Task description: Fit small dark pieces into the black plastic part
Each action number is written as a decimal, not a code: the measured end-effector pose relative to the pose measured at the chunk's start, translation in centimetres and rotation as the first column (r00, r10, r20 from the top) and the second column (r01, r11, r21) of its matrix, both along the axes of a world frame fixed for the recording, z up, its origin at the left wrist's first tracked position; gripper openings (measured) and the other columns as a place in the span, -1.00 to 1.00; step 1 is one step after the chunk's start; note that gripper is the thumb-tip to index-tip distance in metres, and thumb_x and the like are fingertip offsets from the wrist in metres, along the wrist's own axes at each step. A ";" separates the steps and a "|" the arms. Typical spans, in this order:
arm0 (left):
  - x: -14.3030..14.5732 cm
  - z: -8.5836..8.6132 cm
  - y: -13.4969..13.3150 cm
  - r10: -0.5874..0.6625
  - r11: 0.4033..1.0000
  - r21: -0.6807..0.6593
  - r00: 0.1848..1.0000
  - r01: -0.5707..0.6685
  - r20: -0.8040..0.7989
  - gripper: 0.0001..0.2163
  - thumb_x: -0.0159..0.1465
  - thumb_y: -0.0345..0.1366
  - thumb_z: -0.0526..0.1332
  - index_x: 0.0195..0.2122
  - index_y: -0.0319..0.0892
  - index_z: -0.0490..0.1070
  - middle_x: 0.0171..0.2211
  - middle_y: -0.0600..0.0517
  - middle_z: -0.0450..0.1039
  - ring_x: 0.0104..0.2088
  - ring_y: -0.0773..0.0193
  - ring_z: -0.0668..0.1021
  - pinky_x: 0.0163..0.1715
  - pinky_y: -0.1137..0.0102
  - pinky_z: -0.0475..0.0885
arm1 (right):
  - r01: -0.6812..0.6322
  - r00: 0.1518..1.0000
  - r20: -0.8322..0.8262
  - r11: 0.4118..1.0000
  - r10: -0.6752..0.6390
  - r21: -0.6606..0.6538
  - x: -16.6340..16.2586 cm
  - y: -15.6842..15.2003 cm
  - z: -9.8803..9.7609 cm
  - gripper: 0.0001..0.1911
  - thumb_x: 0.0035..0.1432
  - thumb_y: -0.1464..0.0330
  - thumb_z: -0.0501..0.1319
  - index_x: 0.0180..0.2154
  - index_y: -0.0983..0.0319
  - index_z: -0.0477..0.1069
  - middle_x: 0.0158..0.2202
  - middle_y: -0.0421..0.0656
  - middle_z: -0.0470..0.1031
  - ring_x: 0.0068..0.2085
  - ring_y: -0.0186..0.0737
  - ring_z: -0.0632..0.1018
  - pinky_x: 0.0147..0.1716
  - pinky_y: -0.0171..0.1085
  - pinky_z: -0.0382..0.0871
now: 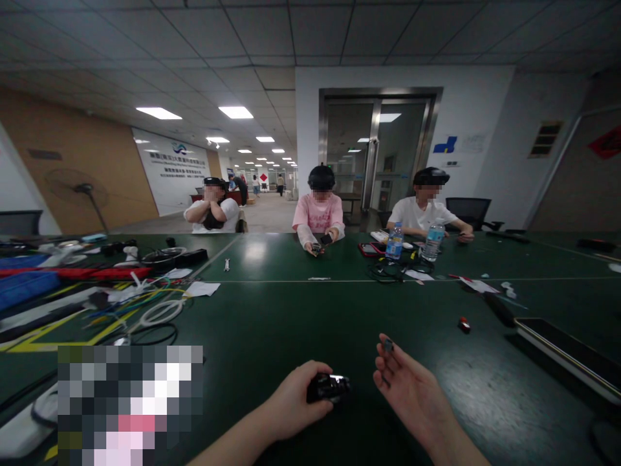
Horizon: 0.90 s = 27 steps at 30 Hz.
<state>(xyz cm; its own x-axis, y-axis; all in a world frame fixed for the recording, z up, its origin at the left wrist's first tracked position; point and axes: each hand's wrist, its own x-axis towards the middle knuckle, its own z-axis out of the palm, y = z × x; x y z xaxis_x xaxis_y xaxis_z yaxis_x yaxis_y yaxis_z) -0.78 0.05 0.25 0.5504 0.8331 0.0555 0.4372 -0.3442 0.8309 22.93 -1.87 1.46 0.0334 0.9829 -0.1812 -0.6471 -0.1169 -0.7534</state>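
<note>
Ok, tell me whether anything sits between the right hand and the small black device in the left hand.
Nothing visible does. Only dark green tabletop shows between the right hand, fingertips holding a small grey part, and the small glossy black device in the left hand.

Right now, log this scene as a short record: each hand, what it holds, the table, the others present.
left hand: closed around a small black device
right hand: palm up, small dark piece at its fingertips; pinched or resting, unclear
table: dark green, both hands low over it
near right hand: small red object
left side: loose cables
far side: three seated people, two water bottles
</note>
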 end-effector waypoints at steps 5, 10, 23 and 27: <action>0.0 -0.2 0.1 -0.011 1.000 0.007 1.000 0.012 -0.010 -0.59 0.06 -0.37 0.29 -0.03 -0.10 0.33 -0.09 -0.01 0.38 -0.10 0.14 0.42 -0.08 0.30 0.30 | 0.010 0.994 -0.112 0.998 -0.016 -0.057 -0.2 -0.1 0.2 -0.76 -0.05 0.32 0.32 -0.25 0.15 0.48 -0.36 -0.22 0.55 -0.37 -0.25 0.53 -0.34 -0.25 0.40; 0.0 -0.6 0.2 -0.011 1.000 0.029 1.000 0.011 -0.012 -0.58 0.05 -0.38 0.29 -0.03 -0.11 0.32 -0.09 -0.01 0.38 -0.10 0.13 0.41 -0.08 0.29 0.30 | 0.008 0.992 -0.127 0.998 -0.016 -0.064 -0.4 -0.1 0.2 -0.74 -0.07 0.33 0.33 -0.25 0.16 0.49 -0.37 -0.22 0.55 -0.39 -0.25 0.52 -0.35 -0.26 0.40; 0.0 0.2 0.0 -0.030 0.999 0.032 0.999 0.031 -0.031 -0.60 0.07 -0.36 0.28 -0.03 -0.09 0.32 -0.10 0.00 0.38 -0.10 0.13 0.42 -0.09 0.31 0.31 | -0.037 0.976 -0.216 0.995 0.016 -0.095 -0.5 -0.2 0.4 -0.64 -0.19 0.37 0.41 -0.25 0.16 0.48 -0.39 -0.29 0.56 -0.41 -0.36 0.52 -0.38 -0.35 0.41; 0.0 0.3 0.1 -0.034 0.999 0.037 0.998 0.036 -0.046 -0.60 0.07 -0.36 0.28 -0.03 -0.09 0.32 -0.09 0.00 0.37 -0.10 0.13 0.42 -0.09 0.30 0.31 | -0.016 0.985 -0.175 0.996 0.000 -0.091 -0.7 -0.3 0.3 -0.62 -0.21 0.35 0.44 -0.25 0.16 0.50 -0.37 -0.26 0.55 -0.40 -0.33 0.51 -0.38 -0.34 0.41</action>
